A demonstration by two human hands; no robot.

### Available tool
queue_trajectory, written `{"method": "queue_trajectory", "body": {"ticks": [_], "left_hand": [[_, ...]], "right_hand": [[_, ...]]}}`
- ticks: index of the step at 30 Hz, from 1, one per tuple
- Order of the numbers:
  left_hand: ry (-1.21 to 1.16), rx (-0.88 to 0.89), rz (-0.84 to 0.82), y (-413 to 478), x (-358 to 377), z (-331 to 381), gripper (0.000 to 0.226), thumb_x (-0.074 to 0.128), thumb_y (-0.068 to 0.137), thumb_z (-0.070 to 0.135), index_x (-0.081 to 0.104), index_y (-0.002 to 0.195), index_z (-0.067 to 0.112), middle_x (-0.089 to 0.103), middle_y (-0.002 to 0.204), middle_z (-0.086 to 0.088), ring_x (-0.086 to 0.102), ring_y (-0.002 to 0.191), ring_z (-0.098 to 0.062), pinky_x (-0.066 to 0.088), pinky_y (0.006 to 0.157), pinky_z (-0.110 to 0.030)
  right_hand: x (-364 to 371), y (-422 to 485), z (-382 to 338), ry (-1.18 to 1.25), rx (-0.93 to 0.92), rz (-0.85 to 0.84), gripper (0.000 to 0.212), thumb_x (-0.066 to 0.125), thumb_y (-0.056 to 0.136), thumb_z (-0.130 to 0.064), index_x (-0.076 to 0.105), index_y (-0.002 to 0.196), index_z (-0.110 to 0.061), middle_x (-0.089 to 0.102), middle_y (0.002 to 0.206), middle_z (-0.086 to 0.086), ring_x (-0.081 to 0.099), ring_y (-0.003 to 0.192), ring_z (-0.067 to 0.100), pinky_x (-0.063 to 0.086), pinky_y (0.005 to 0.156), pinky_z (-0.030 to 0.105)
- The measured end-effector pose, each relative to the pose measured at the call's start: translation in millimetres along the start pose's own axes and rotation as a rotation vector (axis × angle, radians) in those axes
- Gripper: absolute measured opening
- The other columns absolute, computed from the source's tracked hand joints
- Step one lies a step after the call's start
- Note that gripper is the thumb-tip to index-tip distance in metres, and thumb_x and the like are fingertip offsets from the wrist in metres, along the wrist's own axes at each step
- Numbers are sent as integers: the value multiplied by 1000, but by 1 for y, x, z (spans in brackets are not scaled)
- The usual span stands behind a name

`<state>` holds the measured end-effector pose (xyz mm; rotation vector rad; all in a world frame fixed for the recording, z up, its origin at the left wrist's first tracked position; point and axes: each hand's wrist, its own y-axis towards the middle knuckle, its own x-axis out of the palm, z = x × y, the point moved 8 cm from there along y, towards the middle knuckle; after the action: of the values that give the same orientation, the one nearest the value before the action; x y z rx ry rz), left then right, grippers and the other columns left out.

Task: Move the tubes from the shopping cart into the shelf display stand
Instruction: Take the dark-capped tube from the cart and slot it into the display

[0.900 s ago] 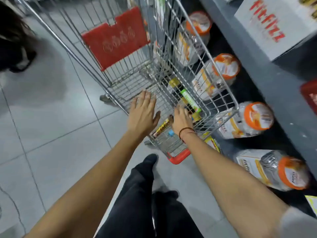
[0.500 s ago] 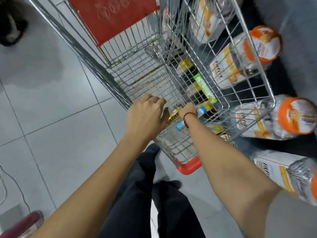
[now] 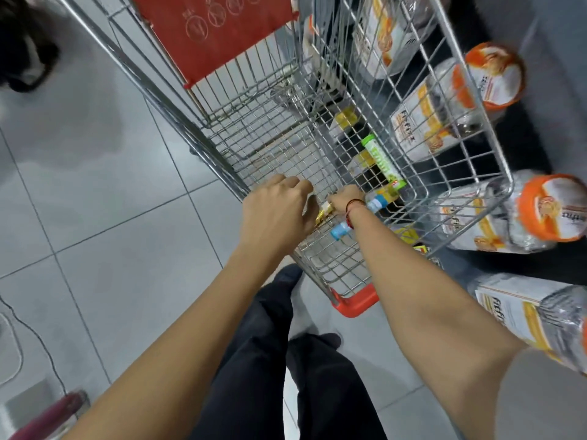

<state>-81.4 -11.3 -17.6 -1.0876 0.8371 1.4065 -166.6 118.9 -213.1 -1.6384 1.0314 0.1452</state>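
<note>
Two bare arms reach down from the bottom of the view into a wire shopping cart (image 3: pixel 324 147) that stands on a grey tiled floor (image 3: pixel 95 192). The cart's red child-seat flap (image 3: pixel 216 36) is at the top of the view and a red corner bumper (image 3: pixel 355 301) sits at its near end. To the right of the cart, large clear packs with orange lids (image 3: pixel 489 74) lie on their sides on a dark low shelf (image 3: pixel 524 147), partly seen through the cart's mesh. The person's dark trouser legs (image 3: pixel 276 360) fill the lower middle.

The left hand (image 3: pixel 276 214) is curled into a loose fist low in the cart basket; what its fingers close on is hidden behind its back, so I cannot tell. The right hand (image 3: pixel 344 198), with a red string at the wrist, is closed down among the tubes, its fingers out of sight. A gold tube (image 3: pixel 324 212) shows between the two hands, touching both, and a blue-capped tube (image 3: pixel 340 230) sticks out beneath the right wrist. More tubes lie on the cart floor just beyond the right hand: a green-and-white tube (image 3: pixel 382 161) along the right wall, a blue-and-yellow tube (image 3: pixel 382 198) beside it, and yellow-ended ones farther in.
</note>
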Motion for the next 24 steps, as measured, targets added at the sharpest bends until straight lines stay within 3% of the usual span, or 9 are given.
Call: {"method": "queue_trajectory", "body": {"ticks": [2, 4, 8, 11, 15, 21, 24], "left_hand": [[2, -6, -3, 0, 0, 0, 25, 45, 89, 28, 65, 92, 13, 71, 85, -4, 61, 85, -24, 51, 59, -35], [4, -6, 1, -1, -2, 1, 24, 46, 89, 27, 66, 92, 14, 71, 84, -3, 61, 85, -24, 52, 60, -35], [2, 10, -2, -2, -3, 3, 20, 49, 88, 25, 66, 95, 15, 72, 90, -4, 62, 89, -24, 52, 60, -35], [-4, 25, -22, -1, -5, 6, 20, 52, 88, 23, 64, 101, 12, 70, 100, -7, 59, 97, -26, 52, 64, -38], [-66, 85, -27, 4, -15, 26, 26, 57, 86, 15, 60, 110, 6, 65, 114, -14, 55, 106, -32, 51, 77, -43], [-162, 363, 56, 12, -45, 135, 36, 58, 86, 13, 54, 120, 4, 58, 123, -18, 55, 108, -36, 48, 86, -46], [-224, 542, 83, 10, -61, 206, 39, 61, 83, 8, 53, 120, -1, 58, 121, -23, 55, 107, -40, 48, 87, -48]], "right_hand": [[-7, -13, -2, 33, -34, -42, 4, 60, 86, -6, 60, 89, -4, 57, 99, 15, 60, 88, 25, 53, 76, 29], [-17, -28, -6, 25, -93, -47, 22, 62, 84, -4, 62, 107, -3, 60, 114, 17, 61, 102, 29, 55, 85, 32], [-53, -75, -21, -69, -281, 37, 25, 61, 84, -3, 62, 109, -7, 54, 125, 16, 53, 113, 31, 47, 95, 35], [-92, -117, -27, -85, -375, 112, 25, 59, 84, 1, 62, 106, -11, 50, 121, 15, 50, 111, 30, 41, 90, 28], [-164, -178, -23, -65, -444, 271, 28, 59, 85, -3, 61, 111, -13, 51, 118, 12, 49, 113, 27, 37, 97, 27], [-278, -289, 13, -62, -499, 573, 32, 63, 82, -7, 61, 113, -10, 57, 108, 16, 55, 105, 29, 34, 88, 24], [-319, -340, 43, -45, -466, 694, 34, 65, 81, -6, 61, 114, -10, 57, 114, 16, 53, 109, 29, 33, 92, 26]]}}
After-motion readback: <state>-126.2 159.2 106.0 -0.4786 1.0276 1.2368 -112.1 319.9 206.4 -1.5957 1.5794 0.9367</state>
